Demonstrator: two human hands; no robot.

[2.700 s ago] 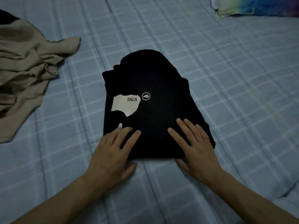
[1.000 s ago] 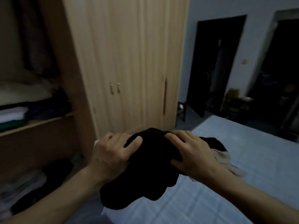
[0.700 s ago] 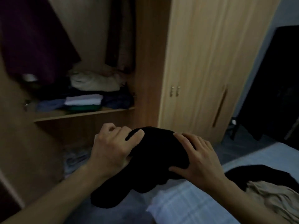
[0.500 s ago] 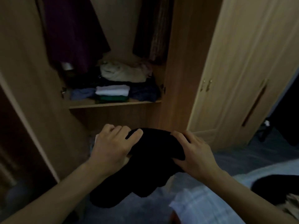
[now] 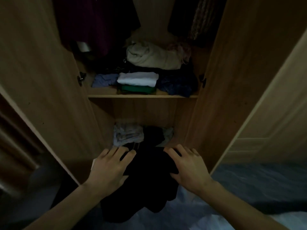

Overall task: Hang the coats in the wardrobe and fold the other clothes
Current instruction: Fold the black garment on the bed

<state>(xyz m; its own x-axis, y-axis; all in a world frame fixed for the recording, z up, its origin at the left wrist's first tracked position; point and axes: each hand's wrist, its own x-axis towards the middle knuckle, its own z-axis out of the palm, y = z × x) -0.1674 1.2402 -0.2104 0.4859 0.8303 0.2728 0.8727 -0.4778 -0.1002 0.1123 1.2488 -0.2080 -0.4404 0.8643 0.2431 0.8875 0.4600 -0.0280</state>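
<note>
I hold the folded black garment [image 5: 146,183] between both hands, in front of the open wardrobe [image 5: 232,80]. My left hand [image 5: 109,168] grips its left side, fingers over the top. My right hand [image 5: 189,166] grips the right side the same way. The garment's lower part sags below my hands. It hangs at the mouth of the wardrobe's bottom compartment, where pale folded clothes [image 5: 127,134] and a dark item lie.
A wooden shelf [image 5: 142,96] above carries stacks of folded clothes, white over green in the middle. Dark garments [image 5: 99,22] hang higher up. The open wardrobe doors stand at left [image 5: 38,80] and right. The blue checked bed [image 5: 249,188] lies at the lower right.
I lifted the folded black garment off the bed, turned left to the wardrobe and brought it close to the lower compartment. Both hands kept their grip.
</note>
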